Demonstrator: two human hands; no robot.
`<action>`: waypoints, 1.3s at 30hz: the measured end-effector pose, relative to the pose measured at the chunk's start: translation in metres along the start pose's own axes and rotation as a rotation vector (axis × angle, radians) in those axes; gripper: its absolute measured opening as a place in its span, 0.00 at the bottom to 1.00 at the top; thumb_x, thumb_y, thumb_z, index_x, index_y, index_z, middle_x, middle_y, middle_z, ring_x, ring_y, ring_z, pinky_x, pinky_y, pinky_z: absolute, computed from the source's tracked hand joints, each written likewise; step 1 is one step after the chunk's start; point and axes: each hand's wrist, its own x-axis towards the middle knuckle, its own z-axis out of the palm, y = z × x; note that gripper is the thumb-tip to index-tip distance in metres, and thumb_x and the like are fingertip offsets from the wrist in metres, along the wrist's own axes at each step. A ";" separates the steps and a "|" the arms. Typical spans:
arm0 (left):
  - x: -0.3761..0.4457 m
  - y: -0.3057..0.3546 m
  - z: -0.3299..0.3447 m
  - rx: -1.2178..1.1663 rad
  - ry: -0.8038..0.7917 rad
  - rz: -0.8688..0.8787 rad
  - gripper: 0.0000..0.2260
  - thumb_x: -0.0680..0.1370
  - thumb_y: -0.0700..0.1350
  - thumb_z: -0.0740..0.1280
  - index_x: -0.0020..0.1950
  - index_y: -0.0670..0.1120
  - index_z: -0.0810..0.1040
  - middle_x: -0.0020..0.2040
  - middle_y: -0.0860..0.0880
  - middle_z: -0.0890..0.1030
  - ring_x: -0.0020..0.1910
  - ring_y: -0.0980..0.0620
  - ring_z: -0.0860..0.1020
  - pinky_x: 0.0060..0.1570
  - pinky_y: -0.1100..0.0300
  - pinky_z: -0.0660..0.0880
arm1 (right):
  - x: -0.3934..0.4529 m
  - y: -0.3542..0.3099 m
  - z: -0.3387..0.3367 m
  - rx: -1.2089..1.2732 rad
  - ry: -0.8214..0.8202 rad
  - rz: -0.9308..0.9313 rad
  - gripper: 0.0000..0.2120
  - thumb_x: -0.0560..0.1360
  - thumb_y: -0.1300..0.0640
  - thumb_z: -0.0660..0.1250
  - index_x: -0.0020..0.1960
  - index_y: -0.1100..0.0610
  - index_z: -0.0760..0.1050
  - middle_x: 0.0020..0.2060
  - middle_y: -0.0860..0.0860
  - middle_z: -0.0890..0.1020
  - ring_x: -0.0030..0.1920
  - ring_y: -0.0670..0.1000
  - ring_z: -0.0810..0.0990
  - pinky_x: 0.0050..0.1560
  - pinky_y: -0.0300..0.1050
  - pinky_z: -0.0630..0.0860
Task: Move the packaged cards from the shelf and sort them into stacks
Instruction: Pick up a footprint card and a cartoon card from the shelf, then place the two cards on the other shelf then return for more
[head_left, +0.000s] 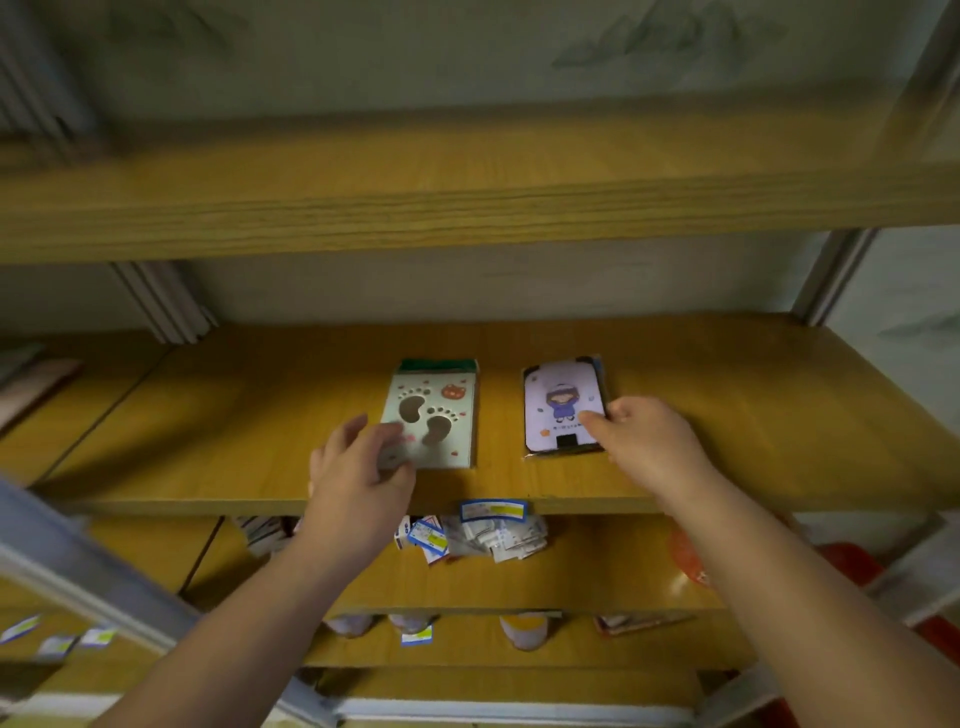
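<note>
The right hand (641, 441) pinches the purple girl card pack (563, 405); its slick wrapper may slip. The left hand (358, 462), fingers spread, touches the footprint card pack (434, 415), risking a nudge off the shelf (260, 415) edge beneath its wrist.

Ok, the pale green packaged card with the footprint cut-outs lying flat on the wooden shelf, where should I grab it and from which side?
Take the pale green footprint card pack by its near bottom edge, coming from the front. It lies flat on the yellow wooden shelf, so there is no way under its middle, but that edge sits close to the shelf's front lip. The left hand already touches that near-left corner, so a thumb-and-finger pinch there looks easiest.
</note>
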 end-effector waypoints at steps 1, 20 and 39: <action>-0.002 0.002 -0.001 0.002 0.008 0.002 0.15 0.79 0.47 0.67 0.65 0.59 0.76 0.76 0.50 0.65 0.73 0.44 0.59 0.69 0.47 0.60 | 0.000 0.000 0.000 -0.097 0.011 -0.025 0.15 0.78 0.43 0.66 0.36 0.50 0.75 0.30 0.49 0.81 0.32 0.51 0.81 0.29 0.45 0.72; -0.032 -0.010 -0.063 0.420 0.112 0.312 0.26 0.80 0.54 0.63 0.77 0.48 0.68 0.78 0.48 0.67 0.78 0.48 0.61 0.73 0.44 0.64 | -0.076 -0.070 0.030 -0.209 0.094 -0.637 0.22 0.78 0.45 0.65 0.68 0.54 0.74 0.64 0.49 0.78 0.62 0.51 0.76 0.59 0.44 0.72; -0.115 -0.260 -0.283 0.256 0.363 0.095 0.25 0.78 0.56 0.61 0.75 0.53 0.70 0.75 0.57 0.69 0.74 0.58 0.64 0.67 0.52 0.73 | -0.224 -0.292 0.242 -0.214 -0.141 -0.910 0.25 0.77 0.43 0.61 0.72 0.48 0.69 0.68 0.43 0.72 0.67 0.45 0.69 0.68 0.46 0.68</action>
